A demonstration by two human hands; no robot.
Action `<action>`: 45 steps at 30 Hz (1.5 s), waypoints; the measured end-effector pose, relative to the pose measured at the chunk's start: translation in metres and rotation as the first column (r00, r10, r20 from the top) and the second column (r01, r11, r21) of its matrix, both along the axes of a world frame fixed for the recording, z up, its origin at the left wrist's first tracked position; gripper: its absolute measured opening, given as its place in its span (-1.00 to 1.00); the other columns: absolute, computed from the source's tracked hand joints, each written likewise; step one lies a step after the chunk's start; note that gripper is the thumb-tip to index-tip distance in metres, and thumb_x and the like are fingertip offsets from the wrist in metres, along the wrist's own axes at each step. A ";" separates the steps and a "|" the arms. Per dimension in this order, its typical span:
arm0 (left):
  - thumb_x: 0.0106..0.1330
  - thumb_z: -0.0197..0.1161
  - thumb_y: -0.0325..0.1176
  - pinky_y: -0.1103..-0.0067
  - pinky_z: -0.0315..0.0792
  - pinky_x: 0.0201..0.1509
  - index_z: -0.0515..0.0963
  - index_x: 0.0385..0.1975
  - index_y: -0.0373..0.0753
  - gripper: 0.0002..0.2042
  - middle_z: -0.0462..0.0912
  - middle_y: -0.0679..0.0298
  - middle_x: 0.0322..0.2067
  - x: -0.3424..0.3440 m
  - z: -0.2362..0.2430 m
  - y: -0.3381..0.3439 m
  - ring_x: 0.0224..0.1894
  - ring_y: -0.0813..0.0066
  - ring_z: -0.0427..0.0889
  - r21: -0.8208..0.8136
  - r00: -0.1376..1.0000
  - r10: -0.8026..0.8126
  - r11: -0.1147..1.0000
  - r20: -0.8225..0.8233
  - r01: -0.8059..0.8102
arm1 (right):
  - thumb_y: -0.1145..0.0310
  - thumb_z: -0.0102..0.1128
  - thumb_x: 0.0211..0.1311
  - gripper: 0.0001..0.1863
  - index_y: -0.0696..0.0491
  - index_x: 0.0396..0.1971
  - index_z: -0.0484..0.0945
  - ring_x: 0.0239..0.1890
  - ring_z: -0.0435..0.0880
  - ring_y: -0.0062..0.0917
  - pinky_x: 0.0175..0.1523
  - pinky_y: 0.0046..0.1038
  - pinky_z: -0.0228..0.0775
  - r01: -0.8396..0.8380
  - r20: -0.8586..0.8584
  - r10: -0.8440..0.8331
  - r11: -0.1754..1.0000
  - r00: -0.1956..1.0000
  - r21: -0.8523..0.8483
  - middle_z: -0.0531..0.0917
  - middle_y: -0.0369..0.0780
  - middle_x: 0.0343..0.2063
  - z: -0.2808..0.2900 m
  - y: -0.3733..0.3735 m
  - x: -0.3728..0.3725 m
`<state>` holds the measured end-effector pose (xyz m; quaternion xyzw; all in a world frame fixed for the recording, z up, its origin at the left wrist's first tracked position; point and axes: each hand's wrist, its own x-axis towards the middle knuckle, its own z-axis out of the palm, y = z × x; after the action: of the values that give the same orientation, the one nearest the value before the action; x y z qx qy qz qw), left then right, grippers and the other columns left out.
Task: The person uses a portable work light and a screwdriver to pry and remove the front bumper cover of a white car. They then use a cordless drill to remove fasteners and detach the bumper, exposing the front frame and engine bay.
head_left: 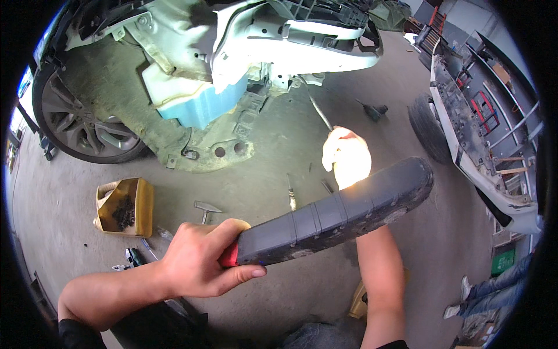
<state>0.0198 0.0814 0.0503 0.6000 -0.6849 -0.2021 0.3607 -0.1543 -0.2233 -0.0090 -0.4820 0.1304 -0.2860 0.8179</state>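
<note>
My left hand is closed around the red-ended grip of a long black work light, which lies across the view and throws bright light on my right hand. My right hand is closed on a thin metal rod whose far end reaches the white metal front structure of a car. The light bar hides part of my right wrist. Left of the rod hang a translucent blue-filled reservoir and a dirty splash liner. The car's wheel stands at the left.
A cut yellow jug of fasteners, a hammer, a knife-like tool and other tools lie on the floor. A removed bumper and tire stand right. Another person's jeans-clad legs are at lower right.
</note>
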 end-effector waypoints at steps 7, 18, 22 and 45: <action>0.08 0.41 0.02 0.43 0.43 -0.57 0.46 -0.19 -0.34 -0.46 0.46 0.23 -0.72 -0.003 0.000 -0.004 -0.66 0.22 0.56 0.000 1.000 -0.009 1.000 0.023 0.009 | 0.33 0.08 0.24 -0.85 0.09 -0.29 0.47 -0.38 0.58 -0.41 -0.27 -0.39 0.46 -0.106 0.250 0.149 0.978 0.957 -0.178 0.55 -0.19 -0.41 -0.026 -0.009 -0.007; 0.04 0.46 -0.02 0.50 0.46 -0.49 0.46 -0.17 -0.35 -0.44 0.51 0.20 -0.67 -0.003 -0.007 -0.006 -0.63 0.25 0.60 0.078 0.997 0.021 0.997 -0.070 -0.016 | 0.31 0.10 0.22 -0.72 0.13 -0.12 0.44 -0.27 0.54 -0.41 -0.16 -0.39 0.41 0.136 -0.264 -0.333 0.816 0.905 -0.562 0.53 -0.17 -0.30 -0.047 0.016 -0.040; 0.03 0.46 -0.01 0.50 0.46 -0.50 0.46 -0.18 -0.36 -0.44 0.50 0.20 -0.67 -0.005 -0.009 -0.005 -0.63 0.24 0.60 0.090 0.998 0.019 0.996 -0.053 -0.014 | 0.30 0.11 0.22 -0.67 0.14 -0.06 0.43 -0.23 0.52 -0.41 -0.11 -0.39 0.39 0.133 -0.317 -0.397 0.778 0.861 -0.614 0.53 -0.16 -0.26 -0.046 0.019 -0.044; 0.09 0.42 0.01 0.57 0.44 -0.36 0.42 -0.15 -0.42 -0.41 0.59 0.17 -0.50 -0.005 -0.004 -0.009 -0.47 0.49 0.57 0.240 0.999 0.004 0.971 -0.032 0.004 | 0.39 0.03 0.30 -0.54 0.20 0.18 0.33 -0.25 0.48 -0.63 -0.12 -0.58 0.34 0.092 -0.272 -0.356 0.740 0.894 -0.666 0.53 -0.23 -0.22 -0.050 0.022 -0.060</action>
<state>0.0147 0.0728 0.0467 0.6358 -0.6495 -0.2932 0.2966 -0.2138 -0.2017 -0.0590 -0.7566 0.2405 -0.3117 0.5221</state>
